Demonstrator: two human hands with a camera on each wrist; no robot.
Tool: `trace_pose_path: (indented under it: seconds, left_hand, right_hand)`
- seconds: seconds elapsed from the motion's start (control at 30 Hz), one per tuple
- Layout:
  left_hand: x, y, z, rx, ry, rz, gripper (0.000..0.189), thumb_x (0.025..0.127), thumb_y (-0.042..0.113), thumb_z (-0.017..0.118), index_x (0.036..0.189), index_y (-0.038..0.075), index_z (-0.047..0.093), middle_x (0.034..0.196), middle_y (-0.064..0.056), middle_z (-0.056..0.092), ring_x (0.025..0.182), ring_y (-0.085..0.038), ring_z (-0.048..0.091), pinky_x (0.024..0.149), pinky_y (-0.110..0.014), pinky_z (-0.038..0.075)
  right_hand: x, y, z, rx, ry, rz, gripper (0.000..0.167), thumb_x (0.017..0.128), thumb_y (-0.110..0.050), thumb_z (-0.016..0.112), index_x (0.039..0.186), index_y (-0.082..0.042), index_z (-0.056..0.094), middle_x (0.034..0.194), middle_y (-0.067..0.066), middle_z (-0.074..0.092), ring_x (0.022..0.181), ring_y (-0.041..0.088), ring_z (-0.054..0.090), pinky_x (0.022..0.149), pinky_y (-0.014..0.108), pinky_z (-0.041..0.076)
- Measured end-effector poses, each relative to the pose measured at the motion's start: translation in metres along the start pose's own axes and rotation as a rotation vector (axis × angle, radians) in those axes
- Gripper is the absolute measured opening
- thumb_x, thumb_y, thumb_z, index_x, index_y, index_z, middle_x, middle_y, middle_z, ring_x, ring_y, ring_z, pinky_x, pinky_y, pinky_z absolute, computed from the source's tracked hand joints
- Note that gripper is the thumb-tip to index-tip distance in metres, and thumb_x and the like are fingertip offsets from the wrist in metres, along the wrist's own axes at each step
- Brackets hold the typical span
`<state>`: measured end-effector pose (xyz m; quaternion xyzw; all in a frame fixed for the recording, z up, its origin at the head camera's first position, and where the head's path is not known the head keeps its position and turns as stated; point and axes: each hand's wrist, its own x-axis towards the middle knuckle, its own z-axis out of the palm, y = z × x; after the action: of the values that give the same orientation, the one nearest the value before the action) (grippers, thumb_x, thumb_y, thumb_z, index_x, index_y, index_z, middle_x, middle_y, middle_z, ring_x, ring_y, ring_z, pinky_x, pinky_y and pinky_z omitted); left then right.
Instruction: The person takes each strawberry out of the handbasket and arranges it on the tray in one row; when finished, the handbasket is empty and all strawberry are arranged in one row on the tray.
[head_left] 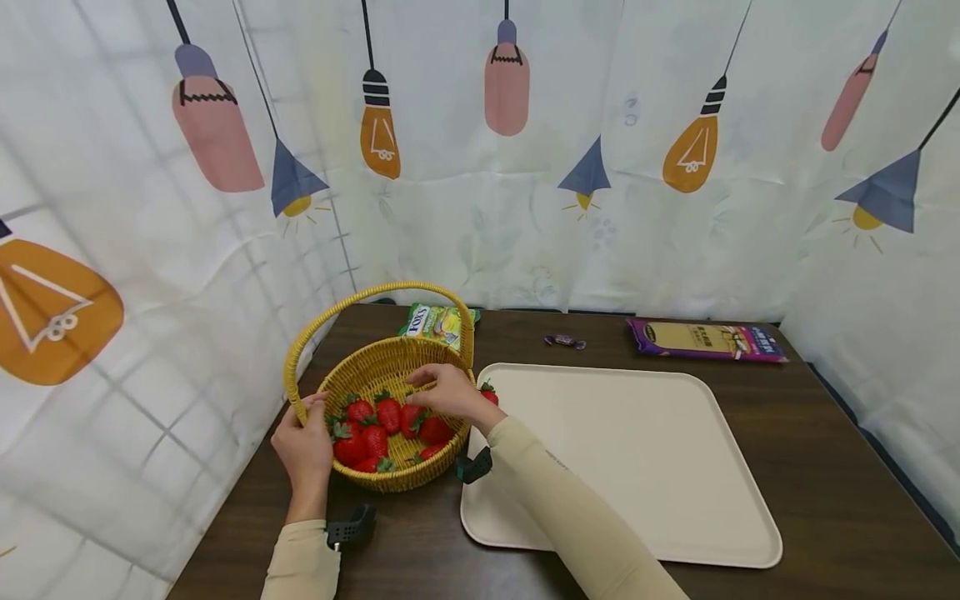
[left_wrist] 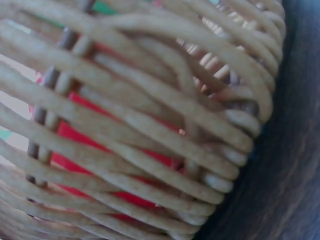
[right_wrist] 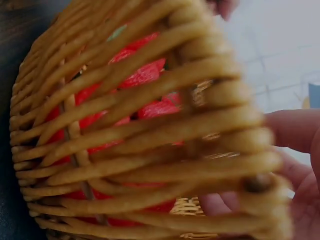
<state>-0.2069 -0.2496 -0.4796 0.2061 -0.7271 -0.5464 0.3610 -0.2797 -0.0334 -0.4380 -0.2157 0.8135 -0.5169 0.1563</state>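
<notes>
A yellow wicker basket with a tall hoop handle holds several red strawberries. My left hand grips its left rim near the foot of the handle. Over the basket's right side reaches my right hand, its fingers bent loosely above the fruit with nothing visible between them. In the right wrist view, fingers show past the woven rim, and red fruit appears through the gaps. The left wrist view is filled by the basket's weave, so the left hand is hidden there.
A cream tray lies right of the basket, with one strawberry by its upper left corner, partly hidden. Behind are a green snack packet, a small purple wrapped candy and a long purple package. Printed curtains border the table.
</notes>
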Motion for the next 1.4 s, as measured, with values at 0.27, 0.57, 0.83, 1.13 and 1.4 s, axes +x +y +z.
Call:
trace_pose_path:
  seconds: [0.27,0.57,0.83,1.13,1.4]
  left_hand:
    - [-0.002,-0.002,0.002,-0.035,0.007,-0.003,0.025,0.096,0.019,0.057,0.098,0.0,0.073,0.104,-0.006,0.073,0.073,-0.008,0.05,0.062,-0.026,0.031]
    - [0.001,-0.001,0.005,-0.047,0.013,0.014,0.024,0.095,0.017,0.057,0.094,-0.002,0.071,0.102,-0.006,0.073,0.064,-0.009,0.043,0.059,-0.025,0.03]
    - [0.0,0.0,0.005,-0.052,0.007,0.009,0.023,0.096,0.017,0.057,0.093,-0.002,0.07,0.1,0.0,0.073,0.054,-0.011,0.03,0.054,-0.025,0.027]
    - [0.0,0.001,0.003,-0.055,0.017,0.006,0.024,0.096,0.017,0.057,0.092,-0.004,0.069,0.099,0.001,0.073,0.059,-0.011,0.039,0.057,-0.025,0.029]
    - [0.0,0.002,0.002,-0.059,0.016,-0.004,0.024,0.095,0.016,0.056,0.091,-0.005,0.067,0.1,-0.002,0.073,0.068,-0.012,0.046,0.059,-0.025,0.03]
  right_hand:
    - [0.014,0.008,0.011,-0.1,-0.005,0.095,0.03,0.084,-0.015,0.075,0.113,-0.008,0.069,0.108,0.006,0.067,0.089,0.013,0.058,0.069,0.027,0.049]
    - [0.019,0.008,0.013,-0.14,0.0,0.17,0.032,0.079,-0.014,0.08,0.109,-0.009,0.07,0.104,0.002,0.066,0.083,0.013,0.056,0.069,0.027,0.048]
    - [0.018,0.008,0.013,-0.242,-0.072,0.156,0.03,0.078,-0.014,0.081,0.107,-0.014,0.073,0.104,0.0,0.065,0.085,0.014,0.051,0.069,0.025,0.044]
    - [0.018,0.007,0.015,-0.269,-0.144,0.12,0.031,0.076,-0.013,0.083,0.105,-0.015,0.072,0.109,-0.001,0.064,0.09,0.012,0.053,0.074,0.025,0.047]
    - [0.02,0.007,0.018,-0.364,-0.234,0.029,0.033,0.076,-0.016,0.084,0.106,-0.016,0.072,0.106,-0.004,0.063,0.09,0.009,0.051,0.075,0.022,0.044]
